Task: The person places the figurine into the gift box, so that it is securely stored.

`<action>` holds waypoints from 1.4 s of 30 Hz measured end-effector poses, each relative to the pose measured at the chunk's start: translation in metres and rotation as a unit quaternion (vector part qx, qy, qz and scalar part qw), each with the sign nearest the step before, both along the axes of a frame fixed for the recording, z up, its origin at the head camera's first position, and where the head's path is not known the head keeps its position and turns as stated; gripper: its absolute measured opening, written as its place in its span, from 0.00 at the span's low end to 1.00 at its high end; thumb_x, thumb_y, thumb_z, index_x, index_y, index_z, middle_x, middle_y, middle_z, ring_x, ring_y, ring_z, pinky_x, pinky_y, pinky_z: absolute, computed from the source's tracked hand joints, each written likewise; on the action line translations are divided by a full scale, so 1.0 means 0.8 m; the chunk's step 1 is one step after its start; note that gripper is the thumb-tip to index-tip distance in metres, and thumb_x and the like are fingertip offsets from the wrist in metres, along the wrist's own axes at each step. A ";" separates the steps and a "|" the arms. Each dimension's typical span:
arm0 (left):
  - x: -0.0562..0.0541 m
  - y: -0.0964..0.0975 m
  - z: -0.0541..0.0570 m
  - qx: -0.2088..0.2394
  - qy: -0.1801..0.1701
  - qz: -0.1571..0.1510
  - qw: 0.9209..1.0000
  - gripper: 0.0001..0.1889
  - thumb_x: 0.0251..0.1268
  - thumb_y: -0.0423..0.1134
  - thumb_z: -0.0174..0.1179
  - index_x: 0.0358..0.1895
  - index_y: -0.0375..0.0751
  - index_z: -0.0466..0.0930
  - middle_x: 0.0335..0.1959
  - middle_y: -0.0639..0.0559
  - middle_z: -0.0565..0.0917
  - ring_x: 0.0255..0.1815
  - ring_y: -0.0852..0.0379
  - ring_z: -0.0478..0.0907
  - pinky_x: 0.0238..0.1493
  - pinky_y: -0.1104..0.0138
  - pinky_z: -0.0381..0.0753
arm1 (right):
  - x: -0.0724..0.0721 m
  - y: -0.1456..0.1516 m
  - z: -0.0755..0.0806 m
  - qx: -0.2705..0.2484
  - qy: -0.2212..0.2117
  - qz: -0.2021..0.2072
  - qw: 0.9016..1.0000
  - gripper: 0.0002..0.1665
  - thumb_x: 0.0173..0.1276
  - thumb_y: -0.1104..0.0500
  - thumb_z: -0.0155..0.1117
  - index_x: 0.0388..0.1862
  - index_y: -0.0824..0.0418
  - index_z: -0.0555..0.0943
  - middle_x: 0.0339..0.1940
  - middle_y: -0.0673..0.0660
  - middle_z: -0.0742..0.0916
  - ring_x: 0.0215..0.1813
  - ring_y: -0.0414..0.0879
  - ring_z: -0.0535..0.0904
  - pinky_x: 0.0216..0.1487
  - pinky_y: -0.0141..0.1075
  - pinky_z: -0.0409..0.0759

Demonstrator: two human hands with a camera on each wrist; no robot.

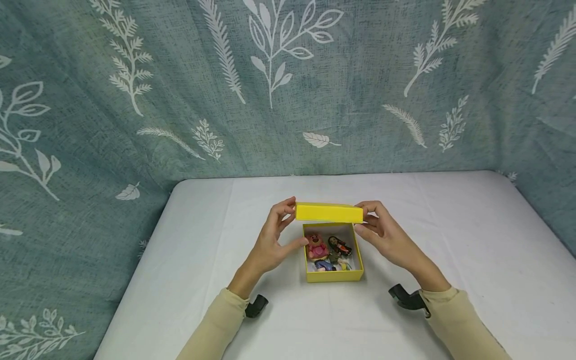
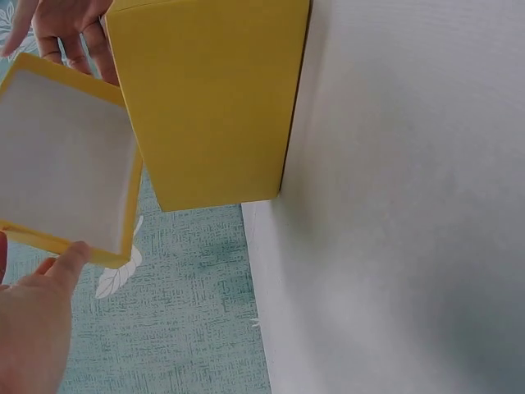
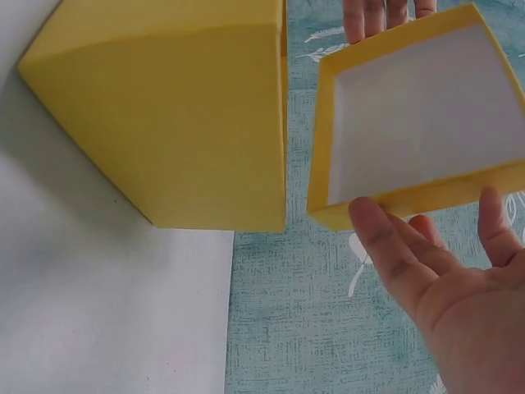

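Observation:
A yellow box lid (image 1: 328, 212) is held tilted above the back of an open yellow box (image 1: 335, 276). My left hand (image 1: 271, 245) grips the lid's left side, while my right hand (image 1: 388, 239) grips its right side. The left thumb lies by the box's left rim. Inside the box are a pink bear figure (image 1: 317, 248), a dark-haired figure (image 1: 339, 245) and other small figures partly covering one another. Both wrist views show the white inside of the lid (image 2: 66, 156) and an outer wall of the box (image 3: 189, 131).
The box stands on a white-covered table (image 1: 472, 240). Behind it hangs a green-blue curtain (image 1: 351, 85) with white leaf prints. A black curved device sits at the left wrist (image 1: 256, 306) and another at the right wrist (image 1: 407, 298).

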State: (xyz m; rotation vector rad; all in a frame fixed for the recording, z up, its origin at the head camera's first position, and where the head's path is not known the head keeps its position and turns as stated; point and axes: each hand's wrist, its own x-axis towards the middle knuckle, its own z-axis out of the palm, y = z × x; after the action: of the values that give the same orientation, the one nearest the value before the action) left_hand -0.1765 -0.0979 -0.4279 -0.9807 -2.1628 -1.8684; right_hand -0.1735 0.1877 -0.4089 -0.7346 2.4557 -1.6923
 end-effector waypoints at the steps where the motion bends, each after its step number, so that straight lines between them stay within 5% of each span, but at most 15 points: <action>1: 0.002 0.000 0.004 0.001 -0.003 -0.001 1.000 0.28 0.60 0.31 0.67 0.56 0.26 0.59 0.74 0.33 0.56 0.75 0.36 0.56 0.72 0.50 0.63 | 0.000 0.000 0.000 0.002 0.010 -0.001 1.000 0.15 0.76 0.62 0.55 0.53 0.65 0.61 0.66 0.62 0.68 0.65 0.52 0.72 0.59 0.21 0.72; 4: 0.008 0.000 0.015 0.004 -0.010 -0.005 1.000 0.27 0.63 0.37 0.66 0.53 0.25 0.60 0.73 0.28 0.55 0.76 0.34 0.54 0.72 0.47 0.61 | 0.000 0.000 -0.001 0.002 0.033 0.000 0.999 0.13 0.74 0.64 0.57 0.49 0.66 0.64 0.64 0.62 0.69 0.62 0.40 0.71 0.61 0.20 0.70; 6: 0.010 0.000 0.018 0.005 -0.013 -0.006 1.000 0.25 0.64 0.37 0.66 0.50 0.25 0.60 0.73 0.27 0.55 0.76 0.34 0.53 0.73 0.47 0.60 | 0.000 0.000 0.000 -0.003 0.040 0.002 0.999 0.12 0.72 0.66 0.58 0.47 0.66 0.65 0.64 0.63 0.68 0.63 0.41 0.71 0.62 0.19 0.69; 11: 0.011 0.002 0.018 0.004 -0.017 -0.016 1.000 0.21 0.62 0.30 0.65 0.44 0.22 0.60 0.74 0.26 0.52 0.77 0.34 0.50 0.74 0.47 0.57 | 0.000 0.001 0.001 -0.026 0.041 0.010 0.999 0.14 0.68 0.68 0.63 0.40 0.67 0.65 0.66 0.66 0.66 0.70 0.65 0.65 0.65 0.19 0.67; 14: 0.012 0.002 0.019 -0.003 -0.015 -0.024 1.000 0.21 0.60 0.27 0.65 0.41 0.20 0.60 0.75 0.27 0.49 0.78 0.33 0.47 0.74 0.46 0.56 | -0.001 0.002 0.001 -0.033 0.043 0.014 0.998 0.15 0.66 0.70 0.64 0.39 0.68 0.65 0.68 0.67 0.64 0.72 0.71 0.61 0.65 0.20 0.66; 23: 0.014 0.001 0.021 -0.011 -0.009 -0.029 0.999 0.18 0.57 0.23 0.65 0.39 0.27 0.61 0.76 0.27 0.46 0.78 0.32 0.45 0.73 0.48 0.57 | -0.001 0.006 0.003 -0.050 0.070 0.029 0.996 0.19 0.63 0.74 0.64 0.49 0.67 0.69 0.72 0.67 0.63 0.73 0.46 0.63 0.66 0.23 0.68; 29: 0.012 0.001 0.020 -0.012 0.010 -0.035 0.999 0.34 0.53 0.19 0.66 0.61 0.19 0.57 0.75 0.25 0.46 0.78 0.32 0.48 0.73 0.47 0.58 | -0.002 0.009 0.003 -0.031 0.070 0.051 0.996 0.38 0.64 0.73 0.65 0.72 0.65 0.63 0.77 0.64 0.58 0.75 0.36 0.61 0.67 0.24 0.67; 32: 0.012 0.001 0.020 -0.017 0.016 -0.037 0.999 0.39 0.52 0.19 0.66 0.67 0.19 0.56 0.75 0.26 0.47 0.77 0.32 0.48 0.72 0.46 0.58 | -0.002 0.011 0.003 -0.013 0.072 0.058 0.996 0.39 0.64 0.71 0.65 0.73 0.64 0.64 0.79 0.63 0.57 0.75 0.33 0.59 0.68 0.23 0.66; 42: 0.010 0.002 0.016 -0.031 0.035 -0.039 0.998 0.39 0.47 0.18 0.69 0.65 0.20 0.61 0.74 0.27 0.48 0.76 0.30 0.50 0.72 0.47 0.61 | -0.006 0.020 -0.001 0.017 0.064 0.075 0.995 0.37 0.65 0.69 0.66 0.72 0.60 0.66 0.79 0.61 0.58 0.74 0.29 0.59 0.68 0.22 0.65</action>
State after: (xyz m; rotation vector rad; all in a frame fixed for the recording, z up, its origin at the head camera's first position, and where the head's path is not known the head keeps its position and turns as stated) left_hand -0.1688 -0.0960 -0.4151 -1.1413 -2.1836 -1.7809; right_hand -0.1782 0.2034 -0.4093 -1.0236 2.4326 -1.5945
